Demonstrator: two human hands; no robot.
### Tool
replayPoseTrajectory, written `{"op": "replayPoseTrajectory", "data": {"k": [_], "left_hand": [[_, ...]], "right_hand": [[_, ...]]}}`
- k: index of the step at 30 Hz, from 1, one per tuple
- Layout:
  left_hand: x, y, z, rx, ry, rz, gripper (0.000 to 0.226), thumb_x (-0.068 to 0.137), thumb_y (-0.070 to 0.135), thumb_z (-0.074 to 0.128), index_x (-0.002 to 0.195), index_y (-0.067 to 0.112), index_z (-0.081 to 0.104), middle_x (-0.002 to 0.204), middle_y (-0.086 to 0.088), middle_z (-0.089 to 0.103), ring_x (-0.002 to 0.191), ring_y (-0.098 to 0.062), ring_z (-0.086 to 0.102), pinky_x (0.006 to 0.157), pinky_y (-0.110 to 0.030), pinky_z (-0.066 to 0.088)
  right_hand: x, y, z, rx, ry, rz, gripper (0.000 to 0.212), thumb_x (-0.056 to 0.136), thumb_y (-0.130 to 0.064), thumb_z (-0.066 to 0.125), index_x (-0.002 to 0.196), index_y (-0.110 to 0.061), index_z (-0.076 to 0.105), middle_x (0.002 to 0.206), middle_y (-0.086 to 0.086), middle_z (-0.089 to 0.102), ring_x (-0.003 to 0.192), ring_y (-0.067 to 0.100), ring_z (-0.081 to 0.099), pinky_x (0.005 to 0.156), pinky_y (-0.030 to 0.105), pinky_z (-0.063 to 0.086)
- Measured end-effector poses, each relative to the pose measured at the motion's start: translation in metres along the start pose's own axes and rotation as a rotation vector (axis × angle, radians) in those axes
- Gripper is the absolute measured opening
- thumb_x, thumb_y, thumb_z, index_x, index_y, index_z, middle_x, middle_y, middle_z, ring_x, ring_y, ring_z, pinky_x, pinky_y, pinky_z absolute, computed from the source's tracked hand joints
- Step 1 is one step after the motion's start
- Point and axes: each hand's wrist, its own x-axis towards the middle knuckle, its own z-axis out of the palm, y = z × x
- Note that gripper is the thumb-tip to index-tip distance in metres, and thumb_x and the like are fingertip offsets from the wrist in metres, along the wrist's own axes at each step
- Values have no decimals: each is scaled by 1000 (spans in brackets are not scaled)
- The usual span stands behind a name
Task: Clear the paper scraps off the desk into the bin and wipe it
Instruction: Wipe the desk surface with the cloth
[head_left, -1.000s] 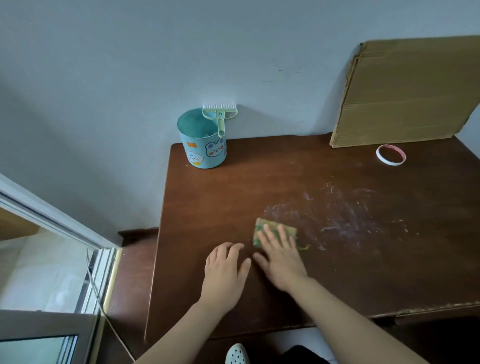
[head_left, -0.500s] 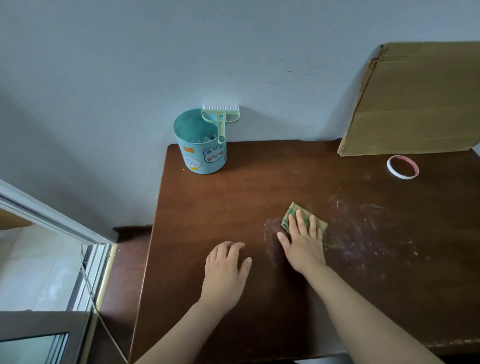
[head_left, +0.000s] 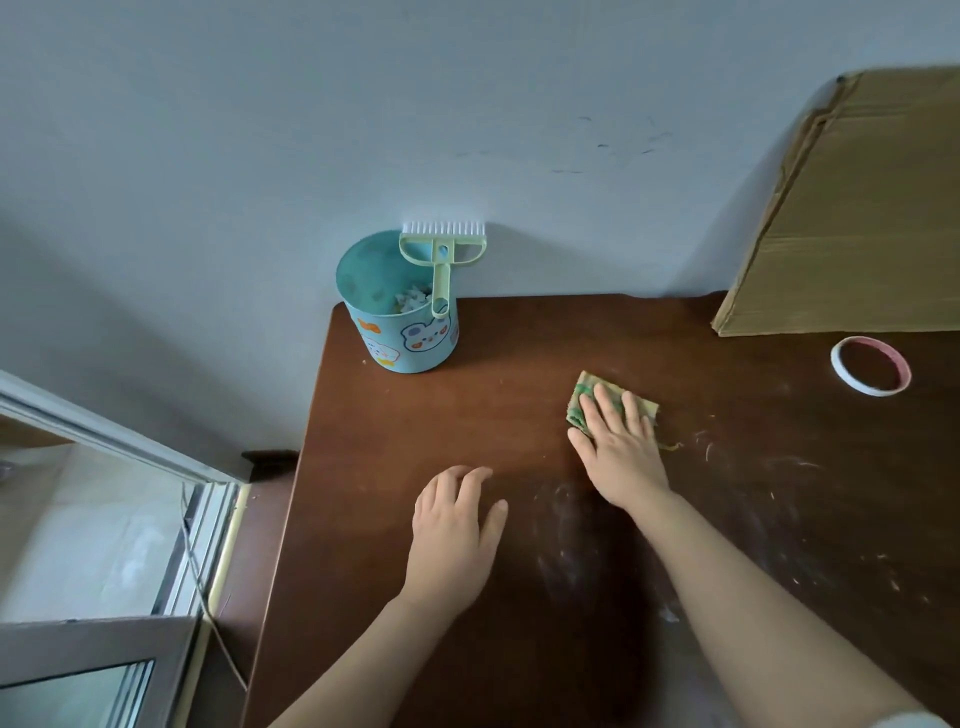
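Your right hand (head_left: 621, 452), fingers flat on the cloth (head_left: 613, 402), has pushed it farther up the desk (head_left: 519, 374); smears remain. Left hand (head_left: 452, 535) rests open, empty. Scraps sit in the bin (head_left: 400, 322).

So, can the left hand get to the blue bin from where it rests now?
Probably yes. The left hand lies flat on the desk, holding nothing, and the bare wood between it and the blue bin has nothing in the way. Whether the arm is long enough cannot be told.
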Motion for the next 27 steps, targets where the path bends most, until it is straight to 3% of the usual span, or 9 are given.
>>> {"op": "replayPoseTrajectory", "data": {"k": [4, 11, 13, 17, 21, 23, 27], "left_hand": [[15, 3, 4, -7, 15, -16, 42, 95, 41, 43, 134, 26, 44, 133, 6, 42, 129, -13, 31, 111, -28, 19], [41, 3, 5, -2, 64, -50, 40, 94, 36, 47, 132, 23, 47, 131, 3, 46, 127, -15, 35, 109, -28, 22], [47, 4, 4, -9, 68, -62, 41, 94, 37, 47, 132, 23, 46, 131, 3, 45, 127, -15, 35, 109, -28, 21], [59, 5, -5, -29, 100, -48, 40, 94, 36, 46, 132, 23, 45, 131, 3, 44, 125, -16, 36, 108, -32, 28], [73, 0, -24, -82, 200, -2, 35, 92, 31, 52, 126, 21, 50, 123, 2, 48, 114, -15, 45, 97, -29, 38], [78, -3, -35, -111, 278, 20, 32, 90, 26, 56, 121, 19, 53, 116, 2, 49, 106, -15, 50, 89, -28, 41], [91, -9, -55, -140, 390, 47, 28, 88, 20, 60, 115, 17, 56, 111, 3, 51, 94, -16, 58, 76, -27, 46]], "right_hand": [[24, -31, -3, 36, -13, -32, 62, 97, -55, 13, 151, -25, 0, 158, -4, -10, 144, 29, -14, 115, 44, -6], [22, -62, 7, 22, -29, -510, 59, 97, -54, 15, 150, -30, 7, 159, -10, -4, 144, 19, -16, 115, 38, -9], [32, -45, 2, 14, 0, -471, 59, 96, -55, 16, 150, -32, 7, 158, -12, -3, 145, 18, -13, 116, 37, -6], [71, -14, -17, -37, 35, -187, 59, 98, -52, 13, 151, -27, 3, 159, -6, -3, 145, 24, -9, 118, 41, -2], [106, -29, -29, 15, -1, -49, 59, 98, -51, 13, 151, -25, 5, 159, -3, -4, 145, 28, -10, 117, 44, -4], [113, -51, -29, 58, -23, -58, 61, 98, -52, 14, 151, -24, 5, 159, -2, -5, 145, 29, -11, 116, 45, -6], [95, -87, -18, 77, -5, -293, 59, 98, -50, 18, 151, -23, 10, 159, -2, 1, 145, 28, -7, 116, 45, -4]]}}
